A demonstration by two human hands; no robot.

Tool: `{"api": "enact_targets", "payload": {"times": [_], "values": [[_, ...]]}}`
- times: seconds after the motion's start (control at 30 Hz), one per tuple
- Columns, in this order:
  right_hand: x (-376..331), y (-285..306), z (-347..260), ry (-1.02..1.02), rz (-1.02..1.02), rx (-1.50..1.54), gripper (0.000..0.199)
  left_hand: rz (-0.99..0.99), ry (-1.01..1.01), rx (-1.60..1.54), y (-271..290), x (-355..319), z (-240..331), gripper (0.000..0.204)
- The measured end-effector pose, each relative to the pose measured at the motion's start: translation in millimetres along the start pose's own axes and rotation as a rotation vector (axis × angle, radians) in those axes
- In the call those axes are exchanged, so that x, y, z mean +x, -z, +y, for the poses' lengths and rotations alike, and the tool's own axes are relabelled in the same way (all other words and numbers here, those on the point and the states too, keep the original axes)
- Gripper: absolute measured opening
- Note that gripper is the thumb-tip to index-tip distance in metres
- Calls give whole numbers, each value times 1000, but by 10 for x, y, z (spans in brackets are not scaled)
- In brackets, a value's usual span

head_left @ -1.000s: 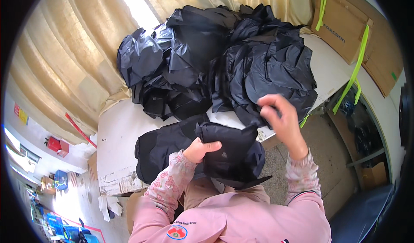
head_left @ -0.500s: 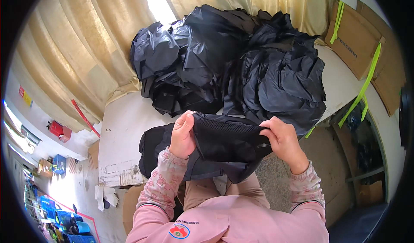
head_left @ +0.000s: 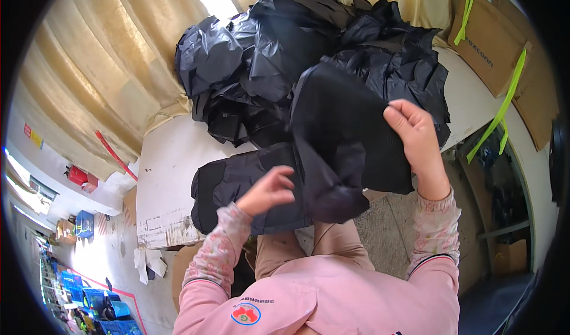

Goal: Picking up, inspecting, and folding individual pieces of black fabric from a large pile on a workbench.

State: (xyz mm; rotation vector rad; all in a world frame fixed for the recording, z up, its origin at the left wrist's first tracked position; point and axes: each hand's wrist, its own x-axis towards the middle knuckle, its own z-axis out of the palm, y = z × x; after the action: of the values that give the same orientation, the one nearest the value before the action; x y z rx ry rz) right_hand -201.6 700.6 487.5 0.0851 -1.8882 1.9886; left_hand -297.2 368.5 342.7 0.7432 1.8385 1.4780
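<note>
A black cloth piece (head_left: 350,127) with a mesh-like panel hangs partly lifted over the table's front edge. My right hand (head_left: 415,133) is closed on its upper right edge, thumb against fingers. To the left, my left hand (head_left: 268,189) is free of the cloth, its fingers loosely bent and apart with nothing in them. Below and behind that hand lies another part of black fabric (head_left: 219,183), flat on the table's front edge; whether it joins the lifted piece cannot be told. Behind the lifted cloth rises a large heap of shiny black fabric pieces (head_left: 285,56).
The white table (head_left: 160,186) has a worn front edge. Cardboard sheets (head_left: 484,50) with yellow-green straps (head_left: 504,109) lean at the right. Yellow curtains (head_left: 107,68) hang behind. Blue crates (head_left: 107,305) stand on the floor at far left.
My left hand has let go of the cloth and moved down. My right hand has raised its edge up and to the right, so the piece now spreads taller over the heap.
</note>
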Motion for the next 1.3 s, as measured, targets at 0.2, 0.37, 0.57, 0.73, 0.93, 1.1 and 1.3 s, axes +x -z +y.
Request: {"api": "enact_targets", "payload": {"times": [0.2, 0.37, 0.57, 0.73, 0.93, 1.1, 1.3], "values": [[23, -283, -173, -7, 10, 373, 27, -1, -28, -374, -919, 6, -436, 105], [-63, -562, -398, -34, 56, 497, 24, 316, -150, -368, -1119, 305, -825, 97], [-65, -599, -413, 33, 94, 521, 26, 529, -405, -502, -1263, 330, -505, 87], [-76, -704, -179, -51, 33, 540, 24, 456, -280, -979, -1087, 377, -202, 55], [-46, -644, 754, 208, -100, -54, 25, 315, 41, -1539, -855, 282, 248, 58], [3, 155, 1615, 16, 64, -800, 26, -135, -222, -1680, -315, -187, 301, 66], [65, 909, 1228, -70, 147, -237, 22, 300, -273, -460, 710, -793, 169, 41]]}}
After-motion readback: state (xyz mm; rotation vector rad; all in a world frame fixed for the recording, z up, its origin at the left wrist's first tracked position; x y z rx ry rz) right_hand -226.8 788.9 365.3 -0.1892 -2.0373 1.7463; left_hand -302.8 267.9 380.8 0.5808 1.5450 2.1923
